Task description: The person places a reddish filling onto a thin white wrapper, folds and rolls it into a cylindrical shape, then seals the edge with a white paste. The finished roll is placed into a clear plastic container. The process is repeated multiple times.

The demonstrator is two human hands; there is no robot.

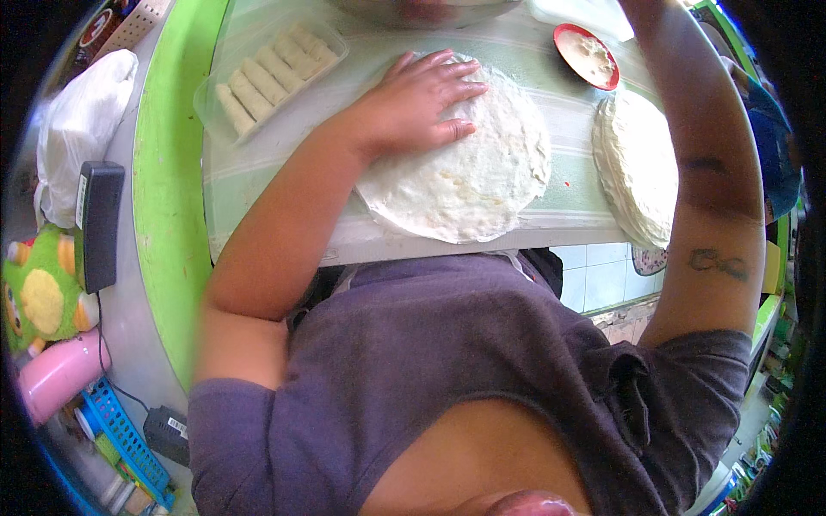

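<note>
My left hand [429, 100] lies palm down, fingers apart, on the upper left of a round, flat sheet of wrapper dough [464, 187]. My right arm reaches up past the top edge of the picture, so my right hand is out of view. Left of the sheet, a clear plastic container [340, 50] holds several pale rolls [258, 90] laid side by side. To the right stands a small red dish [559, 48] with white paste [588, 57] in it. Below the dish, a stack of round wrappers [635, 168] is partly hidden by my right arm.
At the top is the rim of a large bowl [445, 19], cut off by the picture. Along the left run a green table edge [158, 193], a white plastic bag [87, 129], a black power adapter [103, 226], a plush toy [45, 290] and a blue basket [126, 438].
</note>
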